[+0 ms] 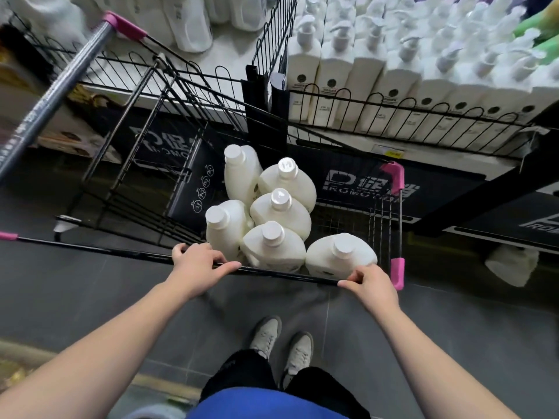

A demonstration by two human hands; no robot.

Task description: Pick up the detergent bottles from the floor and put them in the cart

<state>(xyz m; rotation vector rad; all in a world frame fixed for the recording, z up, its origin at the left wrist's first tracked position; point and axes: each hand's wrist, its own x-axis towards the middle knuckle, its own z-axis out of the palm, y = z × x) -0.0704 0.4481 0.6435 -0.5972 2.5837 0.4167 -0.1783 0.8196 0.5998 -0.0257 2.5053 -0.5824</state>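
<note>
Several white detergent bottles point(273, 246) with white caps stand upright in the black wire cart point(390, 219), bunched toward its right side. My left hand point(198, 266) grips the cart's near rim bar, fingers curled over it. My right hand point(370, 282) grips the same bar near the pink corner cap point(397, 272). One more white detergent bottle point(511, 264) lies on the floor to the right, partly under a black shelf base.
The cart's grey handle with pink ends point(60, 92) runs up the left side. A display shelf point(423, 128) with rows of white pump bottles point(363, 77) stands behind the cart. My feet point(281, 346) stand on grey floor tiles just behind it.
</note>
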